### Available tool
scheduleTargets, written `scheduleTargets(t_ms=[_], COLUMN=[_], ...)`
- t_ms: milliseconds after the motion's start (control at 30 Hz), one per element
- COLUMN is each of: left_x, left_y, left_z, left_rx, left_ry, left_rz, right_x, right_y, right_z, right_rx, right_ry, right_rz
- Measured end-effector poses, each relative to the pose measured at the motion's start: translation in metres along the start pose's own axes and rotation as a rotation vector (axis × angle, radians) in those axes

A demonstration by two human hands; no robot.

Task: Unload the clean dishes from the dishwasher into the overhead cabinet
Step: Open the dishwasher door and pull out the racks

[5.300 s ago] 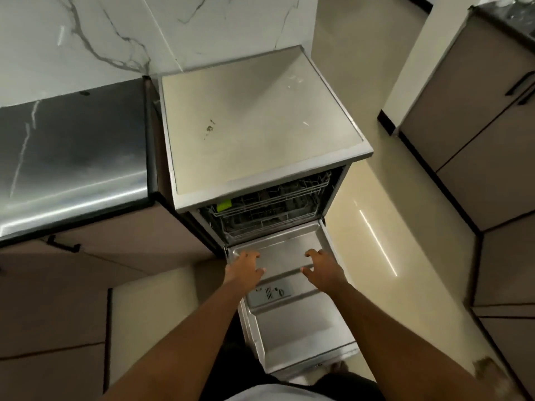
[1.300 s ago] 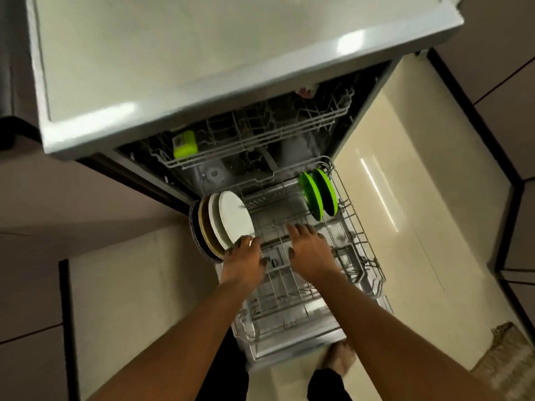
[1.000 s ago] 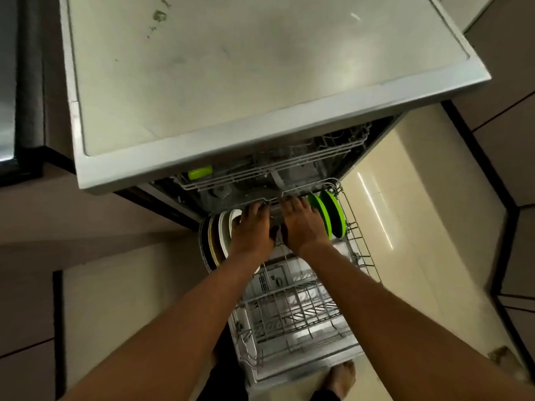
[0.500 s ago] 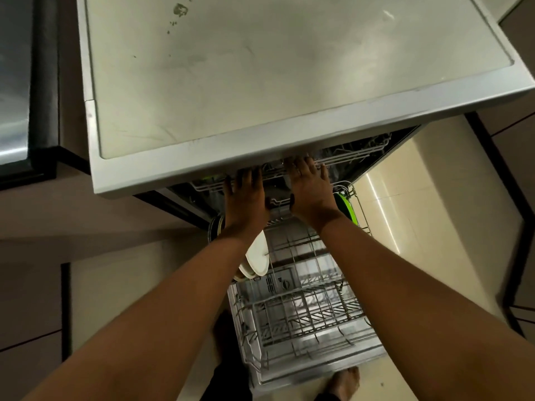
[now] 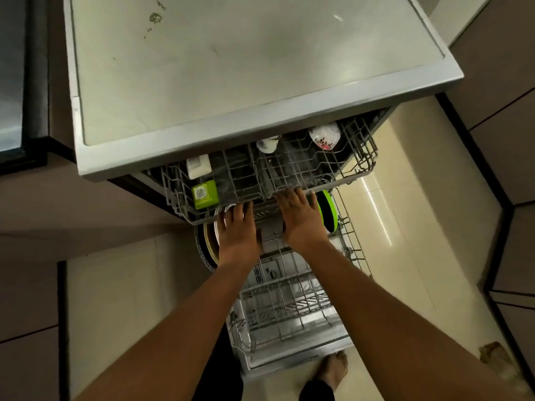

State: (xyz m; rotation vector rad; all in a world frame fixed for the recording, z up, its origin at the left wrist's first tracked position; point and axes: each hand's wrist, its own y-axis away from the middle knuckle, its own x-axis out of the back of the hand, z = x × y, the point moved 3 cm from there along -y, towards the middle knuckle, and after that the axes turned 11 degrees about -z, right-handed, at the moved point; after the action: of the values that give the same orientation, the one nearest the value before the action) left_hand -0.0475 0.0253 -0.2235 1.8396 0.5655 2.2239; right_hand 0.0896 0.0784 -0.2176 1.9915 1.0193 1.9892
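Note:
The dishwasher's upper rack (image 5: 359, 157) is slid part way out from under the grey top. My left hand (image 5: 237, 230) and my right hand (image 5: 301, 218) grip its front rail side by side, fingers curled under the wire. In that rack sit a green box (image 5: 205, 194), a white container (image 5: 198, 166), a small cup (image 5: 267, 144) and a patterned cup (image 5: 324, 137). Below it the lower rack (image 5: 289, 308) is pulled out over the open door. Upright plates (image 5: 210, 244) stand at its left and green plates (image 5: 328, 211) at its right, both partly hidden.
The dishwasher top (image 5: 246, 68) overhangs the racks. A dark counter edge (image 5: 31, 82) runs at the left, with brown cabinet fronts on both sides. My bare foot (image 5: 334, 371) stands on the cream floor by the open door's front edge.
The door was lowered, then the lower rack was pulled out. Both hands rose to the upper rack's front rail, and that rack has now slid outward, baring the cups and boxes.

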Motion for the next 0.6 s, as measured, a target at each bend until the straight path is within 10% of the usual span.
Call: scheduleTargets(t_ms=[600], left_x=[-0.048], left_y=[0.117], left_z=[0.04], left_rx=[-0.016], left_ry=[0.047], left_rz=[-0.05], right_x=[-0.059], right_y=[0.119], right_z=[0.011], right_rx=[0.008], right_ry=[-0.065], right_rz=[-0.023])
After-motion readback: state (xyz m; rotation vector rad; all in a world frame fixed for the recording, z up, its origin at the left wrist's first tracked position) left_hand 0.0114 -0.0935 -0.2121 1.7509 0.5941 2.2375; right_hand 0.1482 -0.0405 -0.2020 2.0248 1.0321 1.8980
